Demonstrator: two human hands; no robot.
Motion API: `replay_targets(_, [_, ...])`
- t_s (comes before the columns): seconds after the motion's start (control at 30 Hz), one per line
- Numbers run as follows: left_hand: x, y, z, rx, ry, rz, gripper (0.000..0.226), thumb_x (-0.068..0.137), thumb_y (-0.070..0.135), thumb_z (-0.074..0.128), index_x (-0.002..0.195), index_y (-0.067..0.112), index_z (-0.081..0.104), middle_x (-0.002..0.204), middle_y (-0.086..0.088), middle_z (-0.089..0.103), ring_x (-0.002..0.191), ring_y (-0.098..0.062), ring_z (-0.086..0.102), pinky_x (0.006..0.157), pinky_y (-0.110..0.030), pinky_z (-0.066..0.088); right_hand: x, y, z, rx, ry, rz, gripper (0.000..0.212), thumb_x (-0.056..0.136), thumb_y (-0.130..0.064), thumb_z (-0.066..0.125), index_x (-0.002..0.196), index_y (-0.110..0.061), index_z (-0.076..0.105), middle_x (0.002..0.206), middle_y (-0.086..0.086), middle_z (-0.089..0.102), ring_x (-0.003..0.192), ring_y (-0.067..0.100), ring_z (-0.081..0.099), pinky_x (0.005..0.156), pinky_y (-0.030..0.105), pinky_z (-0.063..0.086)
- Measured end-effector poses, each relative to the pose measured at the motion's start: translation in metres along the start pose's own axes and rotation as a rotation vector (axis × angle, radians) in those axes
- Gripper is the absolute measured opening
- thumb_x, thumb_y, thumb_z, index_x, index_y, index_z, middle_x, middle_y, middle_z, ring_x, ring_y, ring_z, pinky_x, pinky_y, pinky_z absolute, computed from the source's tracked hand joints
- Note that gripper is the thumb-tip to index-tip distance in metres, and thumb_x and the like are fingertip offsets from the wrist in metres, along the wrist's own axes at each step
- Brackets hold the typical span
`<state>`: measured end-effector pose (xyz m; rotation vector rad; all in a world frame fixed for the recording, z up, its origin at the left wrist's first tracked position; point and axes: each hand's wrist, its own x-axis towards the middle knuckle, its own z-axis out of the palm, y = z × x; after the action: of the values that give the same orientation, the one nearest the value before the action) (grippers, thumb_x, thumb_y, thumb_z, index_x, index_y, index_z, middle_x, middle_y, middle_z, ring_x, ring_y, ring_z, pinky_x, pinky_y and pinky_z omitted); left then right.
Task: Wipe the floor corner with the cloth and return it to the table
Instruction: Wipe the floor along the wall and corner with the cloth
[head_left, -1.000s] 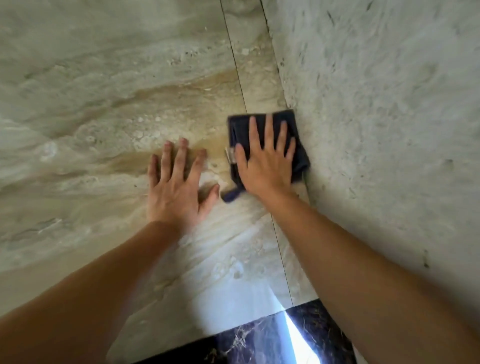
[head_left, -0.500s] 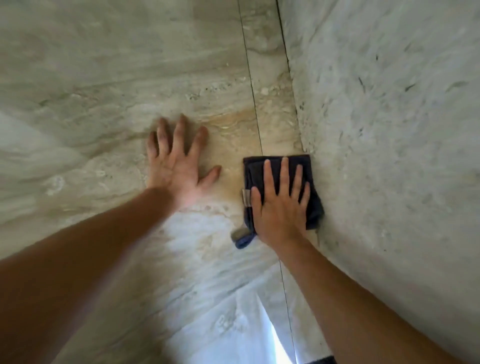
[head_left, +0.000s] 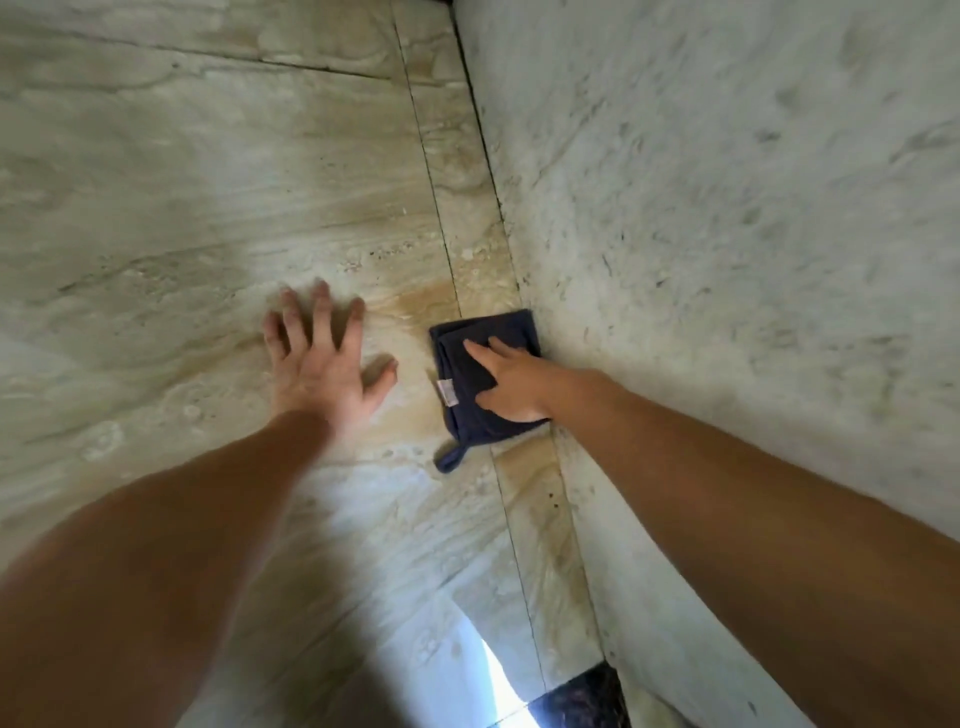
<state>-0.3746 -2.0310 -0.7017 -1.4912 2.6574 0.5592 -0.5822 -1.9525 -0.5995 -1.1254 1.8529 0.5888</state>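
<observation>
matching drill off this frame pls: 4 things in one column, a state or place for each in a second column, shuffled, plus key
Things:
1. left hand
2. right hand
3. cloth
4. wall

States or places:
A. dark blue, folded, lying on the floor against the base of the wall
B. pale and rough, rising along the right side
C. spread flat on bare floor tile, touching no cloth
D. pressing down on the cloth

Pairs: 1-C, 2-D, 3-A, 4-B
</observation>
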Motion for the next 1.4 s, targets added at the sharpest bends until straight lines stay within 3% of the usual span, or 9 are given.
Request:
replay_targets(0.13, [-0.003,0.0,-0.001,0.027,-0.003,-0.014,0.087,0.09,0.076,0.021,0.158,0.021,0.017,0.169,-0.019,0.004,0.152,-0.055,0.001,0.122,-0.069,0.007,-0.022,-0.002,0.002,-0.048,-0.016,-0.036,0.071,0.103,-0.036,0.04,0.156,-0.039,-0.007,0.17,0.0,-0.011,0.155,0.031,0.008,0.12,0.047,0.029])
replay_targets(0.33, [0.005,0.008,-0.011,-0.013,-0.135,-0.061,0.09,0.083,0.071,0.026,0.158,0.022,0.021,0.17,-0.015,0.0,0.153,-0.051,-0.005,0.122,-0.067,-0.001,-0.012,0.014,0.031,-0.063,0.102,-0.057,0.068,0.102,-0.044,0.035,0.156,-0.04,-0.006,0.17,0.001,-0.013,0.156,0.032,-0.007,0.122,0.055,0.014])
replay_targets(0.5, [0.051,-0.01,-0.027,-0.01,-0.005,0.002,0.072,0.086,0.065,0.037,0.141,0.019,0.044,0.149,-0.017,0.031,0.134,-0.047,0.03,0.111,-0.067,0.028,0.03,0.024,0.069,-0.115,0.435,-0.163,0.066,0.099,-0.057,0.023,0.157,-0.037,0.001,0.17,0.006,-0.003,0.156,0.037,0.001,0.122,0.059,0.016])
replay_targets(0.63, [0.119,-0.03,-0.029,0.038,0.04,-0.075,0.083,0.092,0.07,0.033,0.159,0.025,0.015,0.17,-0.016,-0.001,0.154,-0.051,-0.004,0.12,-0.059,-0.005,0.076,0.006,0.056,-0.043,0.683,-0.066,0.067,0.097,-0.061,0.024,0.158,-0.035,0.014,0.168,0.01,0.019,0.153,0.039,0.017,0.121,0.059,0.02])
replay_targets(0.73, [0.153,-0.035,-0.039,0.049,0.012,-0.139,0.09,0.088,0.074,0.03,0.161,0.028,0.005,0.171,-0.016,-0.01,0.153,-0.052,-0.013,0.123,-0.064,-0.007,0.124,-0.024,-0.01,0.038,0.773,-0.028,0.067,0.095,-0.062,0.024,0.157,-0.039,0.01,0.169,0.007,0.012,0.155,0.037,0.01,0.123,0.058,0.012])
replay_targets(1.0, [0.173,-0.044,-0.047,-0.031,-0.033,-0.172,0.091,0.085,0.082,0.022,0.161,0.036,0.002,0.172,-0.012,-0.006,0.155,-0.043,-0.017,0.124,-0.06,-0.006,0.273,-0.073,-0.236,-0.085,0.704,-0.081,0.068,0.095,-0.064,0.011,0.156,-0.04,-0.009,0.169,0.004,-0.014,0.155,0.036,-0.011,0.122,0.058,-0.004])
replay_targets(1.13, [0.174,-0.038,-0.057,-0.038,-0.186,-0.206,0.092,0.086,0.08,0.024,0.16,0.035,-0.007,0.167,-0.013,-0.023,0.151,-0.044,-0.029,0.123,-0.061,-0.011,0.296,-0.072,-0.281,-0.103,0.535,-0.111,0.07,0.094,-0.068,0.011,0.152,-0.042,-0.02,0.166,0.003,-0.027,0.152,0.036,-0.021,0.12,0.059,-0.01])
replay_targets(1.3, [0.189,-0.037,-0.059,-0.015,-0.119,-0.191,0.087,0.085,0.081,0.027,0.158,0.032,0.027,0.165,-0.019,0.026,0.149,-0.055,0.017,0.115,-0.068,0.018,0.3,-0.076,-0.295,-0.145,0.545,-0.117,0.074,0.087,-0.073,0.002,0.15,-0.043,-0.023,0.166,0.002,-0.027,0.152,0.035,-0.021,0.119,0.059,-0.01])
replay_targets(1.4, [0.247,-0.055,-0.072,-0.033,-0.062,-0.168,0.09,0.082,0.082,0.026,0.159,0.036,0.021,0.17,-0.017,0.011,0.154,-0.052,0.003,0.121,-0.064,0.004,0.307,-0.079,-0.306,-0.131,0.523,-0.12,0.074,0.088,-0.073,0.003,0.15,-0.044,-0.023,0.166,0.001,-0.028,0.152,0.035,-0.023,0.119,0.058,-0.01])
